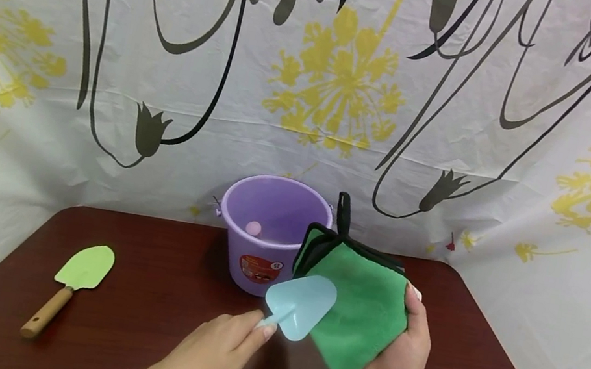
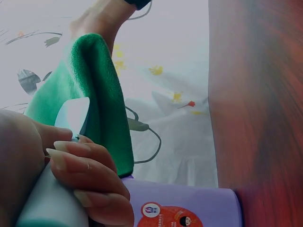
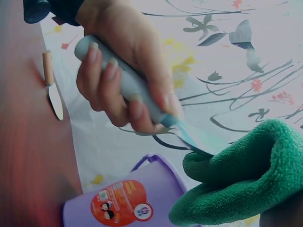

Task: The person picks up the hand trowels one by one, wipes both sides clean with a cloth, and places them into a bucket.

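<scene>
Head view: my left grip point(image 1: 212, 349) is clamped round the handle of the light-blue trowel point(image 1: 304, 305), whose blade lies against the green cloth point(image 1: 365, 309); my right grip point(image 1: 401, 365) is closed on that cloth, both raised above the dark-red surface point(image 1: 146, 290). Behind them stands the upright purple bucket point(image 1: 234, 246), a small pink ball point(image 1: 253, 228) inside. Well apart, to the left, lies the lime-green trowel point(image 1: 85, 267) with its wooden handle point(image 1: 47, 312).

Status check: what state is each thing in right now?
Blue trowel: gripped in the left hand, off the table
Green cloth: folded, held up in the right hand
Bucket: upright, open-topped, on the table, small round thing inside
Green trowel: lying on the table, unheld
</scene>
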The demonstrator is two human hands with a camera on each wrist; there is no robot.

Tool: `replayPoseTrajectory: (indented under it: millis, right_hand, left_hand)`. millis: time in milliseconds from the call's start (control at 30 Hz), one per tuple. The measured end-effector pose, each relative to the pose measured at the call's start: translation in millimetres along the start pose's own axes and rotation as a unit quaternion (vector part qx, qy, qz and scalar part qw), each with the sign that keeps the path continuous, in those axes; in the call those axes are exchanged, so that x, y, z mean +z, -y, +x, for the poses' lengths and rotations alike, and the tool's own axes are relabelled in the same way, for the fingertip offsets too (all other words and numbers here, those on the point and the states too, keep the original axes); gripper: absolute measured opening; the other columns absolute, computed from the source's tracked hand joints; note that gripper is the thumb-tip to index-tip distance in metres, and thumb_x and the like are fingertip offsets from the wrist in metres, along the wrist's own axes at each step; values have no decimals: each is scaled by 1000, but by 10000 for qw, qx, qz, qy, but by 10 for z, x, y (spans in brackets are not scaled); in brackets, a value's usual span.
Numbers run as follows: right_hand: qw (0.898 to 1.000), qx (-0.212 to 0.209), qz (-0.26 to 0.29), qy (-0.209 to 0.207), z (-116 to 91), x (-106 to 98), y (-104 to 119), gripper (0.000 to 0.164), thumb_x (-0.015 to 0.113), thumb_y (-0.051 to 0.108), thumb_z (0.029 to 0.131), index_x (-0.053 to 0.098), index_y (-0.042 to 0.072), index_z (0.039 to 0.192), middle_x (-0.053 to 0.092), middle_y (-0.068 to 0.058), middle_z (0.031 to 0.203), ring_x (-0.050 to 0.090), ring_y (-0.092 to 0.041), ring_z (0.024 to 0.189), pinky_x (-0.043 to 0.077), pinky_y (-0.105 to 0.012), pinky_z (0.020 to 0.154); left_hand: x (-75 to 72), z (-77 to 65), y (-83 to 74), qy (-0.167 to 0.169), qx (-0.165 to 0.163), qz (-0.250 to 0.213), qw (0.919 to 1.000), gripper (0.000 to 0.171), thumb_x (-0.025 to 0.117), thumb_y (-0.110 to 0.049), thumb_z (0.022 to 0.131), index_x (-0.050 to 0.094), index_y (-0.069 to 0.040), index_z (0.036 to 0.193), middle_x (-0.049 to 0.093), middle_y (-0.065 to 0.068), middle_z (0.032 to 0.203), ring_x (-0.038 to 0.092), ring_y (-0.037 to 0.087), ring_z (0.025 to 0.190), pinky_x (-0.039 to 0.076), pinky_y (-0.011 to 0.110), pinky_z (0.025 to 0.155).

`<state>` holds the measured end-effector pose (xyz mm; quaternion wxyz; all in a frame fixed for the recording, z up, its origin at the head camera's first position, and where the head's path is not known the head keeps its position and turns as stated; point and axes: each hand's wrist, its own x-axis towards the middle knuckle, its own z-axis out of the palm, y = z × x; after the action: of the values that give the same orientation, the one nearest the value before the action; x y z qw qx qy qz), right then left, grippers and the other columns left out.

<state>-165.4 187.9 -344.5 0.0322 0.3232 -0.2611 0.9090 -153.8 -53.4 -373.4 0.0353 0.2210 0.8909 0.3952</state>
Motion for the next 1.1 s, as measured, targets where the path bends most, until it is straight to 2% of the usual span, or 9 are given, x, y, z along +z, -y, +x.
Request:
replayPoseTrajectory:
  millis: [200, 333, 400, 533, 667, 767, 833, 1000, 1100]
  right_hand:
    - [9997, -108, -173, -116, -18, -30, 14, 47, 6, 22, 112, 50, 5, 106, 60, -6, 106, 64, -19, 103, 54, -31, 93]
    - [9916, -77, -1266, -255, -65, -45, 8, 47, 10, 20, 111, 55, 8, 110, 64, -2, 102, 66, -15, 91, 56, -29, 81]
    - [9725, -27, -2316, -231, -90, -33, -5, 49, 11, 18, 111, 60, 11, 107, 66, 3, 93, 65, -11, 77, 55, -30, 67]
    - [9176, -148, -3972, -74, -93, -5, -32, 50, 16, 12, 110, 64, 13, 97, 64, 8, 76, 57, -8, 58, 47, -35, 50]
    - [9054, -106, -4230, -346, -72, 2, -23, 46, 20, 15, 110, 64, 11, 96, 64, 6, 76, 57, -11, 57, 47, -37, 52]
    - [8832, -67, -4659, -540, -67, 3, -23, 45, 24, 15, 110, 60, 9, 84, 59, 4, 65, 54, -10, 50, 46, -34, 48]
    - [8413, -407, -5384, -276, -64, -14, -45, 37, 33, 8, 107, 61, 8, 84, 55, 3, 62, 51, -5, 49, 46, -27, 47]
    - [6844, -1941, -6950, 1043, -43, -86, -155, 26, 53, 5, 97, 68, 1, 118, 72, -12, 104, 69, -15, 96, 50, -17, 95]
    - [6380, -2362, -7189, 1426, -34, -94, -226, 30, 55, 18, 101, 68, 1, 122, 70, -16, 120, 65, -28, 117, 40, -22, 113]
  left_hand:
    - [7, 14, 7, 6, -183, -91, 9998, 40, 42, -56, 104, 50, -24, 81, 38, -10, 62, 35, 4, 54, 34, 23, 50]
    - [12, 18, -5, -37, -219, -17, 9998, 40, 43, -56, 104, 51, -25, 80, 38, -10, 62, 35, 4, 54, 33, 23, 50]
    - [17, 24, -4, -58, -211, 40, 9998, 40, 43, -55, 104, 51, -25, 80, 38, -10, 62, 35, 4, 54, 33, 24, 50]
    - [34, 30, 11, -102, -176, 168, 9997, 39, 44, -53, 105, 50, -24, 79, 37, -10, 62, 34, 4, 53, 33, 24, 50]
    - [49, 31, 23, -71, -203, 193, 9996, 39, 44, -53, 104, 51, -24, 78, 37, -10, 61, 33, 4, 53, 32, 24, 49]
    - [57, 28, 22, -33, -212, 173, 9996, 40, 43, -55, 104, 52, -25, 79, 37, -11, 61, 34, 4, 53, 32, 23, 49]
    - [61, 27, 20, -48, -187, 200, 9996, 40, 43, -55, 104, 52, -25, 79, 37, -11, 62, 34, 3, 53, 32, 23, 49]
    - [65, 37, 21, -87, -167, 277, 9994, 40, 43, -55, 104, 52, -26, 78, 35, -12, 62, 34, 3, 54, 33, 24, 50]
    - [63, 42, 27, 0, -224, 227, 9995, 41, 43, -55, 104, 52, -25, 79, 35, -11, 63, 34, 3, 55, 33, 25, 50]
